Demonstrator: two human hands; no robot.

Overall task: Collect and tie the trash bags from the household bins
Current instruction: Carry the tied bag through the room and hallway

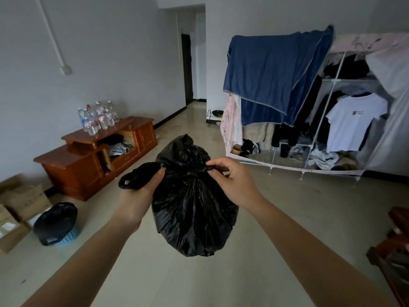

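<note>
Clothes rack (332, 85) far right by wall, blue cloth (272, 74) over top, white shirt (352, 122) hanging inside.
Brown wood cabinet (73, 169) by left wall, water bottles (97, 118) standing on top.
Black trash bag (192, 213) in middle, held up in air above floor, top bunched.
Small blue bin (68, 237) on floor at left, near cabinet, black liner (55, 218) inside it.
Left hand (141, 191) grips bag's loop handle (130, 179).
Right hand (232, 180) pinches bunched top on other side.
</note>
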